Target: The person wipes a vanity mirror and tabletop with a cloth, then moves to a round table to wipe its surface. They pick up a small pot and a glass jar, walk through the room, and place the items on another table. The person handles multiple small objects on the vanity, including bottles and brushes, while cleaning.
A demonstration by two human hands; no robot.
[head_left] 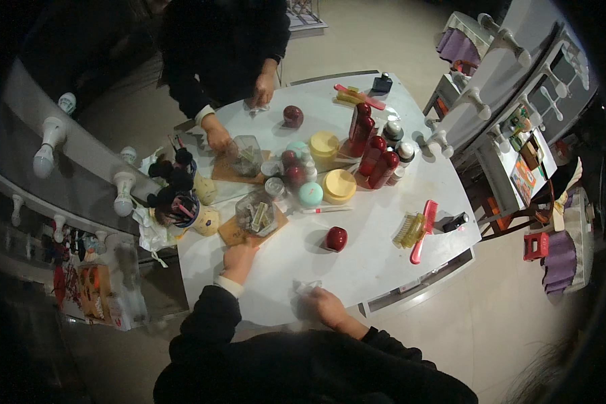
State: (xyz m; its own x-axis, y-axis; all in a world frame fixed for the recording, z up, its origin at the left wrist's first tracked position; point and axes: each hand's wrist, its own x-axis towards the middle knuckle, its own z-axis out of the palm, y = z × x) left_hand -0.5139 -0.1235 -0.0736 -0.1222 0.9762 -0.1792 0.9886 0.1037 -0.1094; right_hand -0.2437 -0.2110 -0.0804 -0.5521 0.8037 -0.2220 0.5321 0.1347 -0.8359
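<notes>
My left hand (238, 260) reaches forward at the left; its fingertips meet the near edge of a small wooden board (229, 233), and its grip is unclear. On the board stands a clear faceted glass dish (256, 214) with small items inside. My right hand (327, 307), slightly blurred, is closed on a crumpled white tissue or cloth (307, 287) at the table's near edge. Beyond it sits a dark red rounded jar (336, 239). A small clear round container (275, 188) is beside the dish. The mirror behind repeats both hands and these things.
Before the mirror stand a mint-lidded jar (310, 194), a yellow jar (339, 186) and dark red bottles (383, 170). A pink comb (424, 232), yellow hair clip (410, 230) and dark bottle (455, 222) lie right. A brush holder (205, 221) is left. The white table (379, 252) has an open drawer (424, 280).
</notes>
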